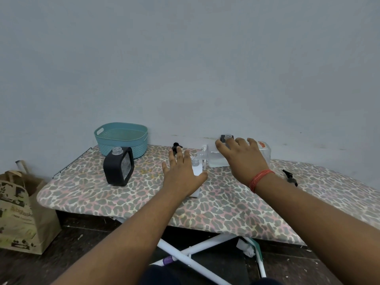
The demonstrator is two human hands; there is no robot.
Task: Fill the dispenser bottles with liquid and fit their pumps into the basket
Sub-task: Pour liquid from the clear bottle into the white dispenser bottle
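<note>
A black dispenser bottle (118, 166) with no pump stands on the leopard-print ironing board (216, 204), in front of the teal basket (123, 138). My left hand (181, 173) reaches forward with straight fingers and covers most of a white dispenser bottle (197, 171). My right hand (240, 159) spreads its fingers over a large clear bottle (216, 161) that lies on its side with some liquid in it. Behind this hand, another black dispenser bottle (225, 138) peeks out. One black pump (175, 148) lies beyond my left hand, a second pump (290, 177) right of my right wrist.
The board stands against a grey-blue wall, on white crossed legs (191, 254). A brown paper bag (18, 212) sits on the dark floor at the left. The basket holds nothing that I can see.
</note>
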